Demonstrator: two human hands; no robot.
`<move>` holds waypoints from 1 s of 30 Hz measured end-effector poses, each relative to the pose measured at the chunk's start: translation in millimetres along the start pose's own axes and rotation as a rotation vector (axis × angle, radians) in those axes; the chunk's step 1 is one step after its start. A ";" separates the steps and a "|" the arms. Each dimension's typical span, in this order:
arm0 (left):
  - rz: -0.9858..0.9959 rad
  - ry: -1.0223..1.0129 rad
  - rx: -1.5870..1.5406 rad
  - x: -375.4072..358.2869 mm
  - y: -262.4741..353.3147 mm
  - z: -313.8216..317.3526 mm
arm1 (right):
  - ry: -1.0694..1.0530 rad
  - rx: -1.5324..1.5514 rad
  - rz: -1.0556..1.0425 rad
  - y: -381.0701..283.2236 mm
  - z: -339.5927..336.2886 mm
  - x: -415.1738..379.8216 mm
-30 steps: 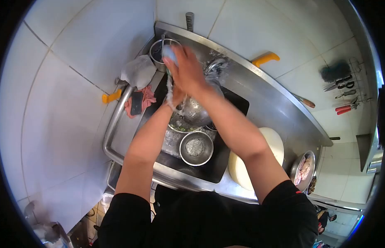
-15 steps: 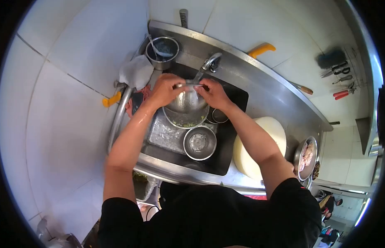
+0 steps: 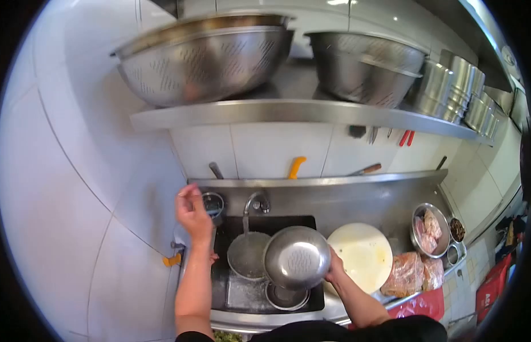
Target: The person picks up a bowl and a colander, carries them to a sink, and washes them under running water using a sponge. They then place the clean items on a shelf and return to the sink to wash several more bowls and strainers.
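My right hand (image 3: 334,265) grips the rim of a round metal colander (image 3: 297,257), tilted over the right half of the sink, its dotted base showing. My left hand (image 3: 193,212) is raised at the sink's left side, fingers loosely bent, with nothing visible in it. Close beside it stands a metal pot (image 3: 213,203) in the corner. Under the faucet (image 3: 255,204), water runs into a large bowl (image 3: 246,255) in the sink. A smaller metal bowl (image 3: 287,297) sits partly hidden below the colander.
A round cream cutting board (image 3: 360,256) lies right of the sink. Beyond it are plastic-wrapped meat (image 3: 407,275) and a bowl of meat pieces (image 3: 430,229). Large colanders (image 3: 208,60) and metal canisters (image 3: 451,88) stand on the overhead shelf (image 3: 300,112). A yellow handle (image 3: 297,167) rises behind the counter ledge.
The view has tilted up, bringing the shelf into sight. My left hand has let go of the colander and moved left and up; my right hand has carried it right, away from the faucet.
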State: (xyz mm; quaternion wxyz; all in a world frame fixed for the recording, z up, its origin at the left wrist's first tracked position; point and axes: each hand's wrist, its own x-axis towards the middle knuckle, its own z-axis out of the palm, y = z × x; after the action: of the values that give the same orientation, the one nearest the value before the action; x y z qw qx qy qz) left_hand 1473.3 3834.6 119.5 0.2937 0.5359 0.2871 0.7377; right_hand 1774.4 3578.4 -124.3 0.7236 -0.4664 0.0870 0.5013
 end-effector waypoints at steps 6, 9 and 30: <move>0.955 -0.036 0.254 134.7 269.9 55.7 | -0.069 -0.624 -1.196 -171.0 -7.7 -137.5; 0.932 -0.468 0.521 199.2 325.9 100.0 | -0.236 -0.501 -1.651 -258.6 1.4 -214.0; 0.935 -0.486 1.021 148.1 305.4 114.3 | 0.057 -0.902 -2.737 -455.5 382.1 -416.7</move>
State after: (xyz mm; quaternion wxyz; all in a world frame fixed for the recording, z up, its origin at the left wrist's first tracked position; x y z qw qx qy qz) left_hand 1507.1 3754.3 466.9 -0.2827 0.8210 0.2629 0.4207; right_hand 1810.3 3572.7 600.8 0.4192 -0.3766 -0.5693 -0.5986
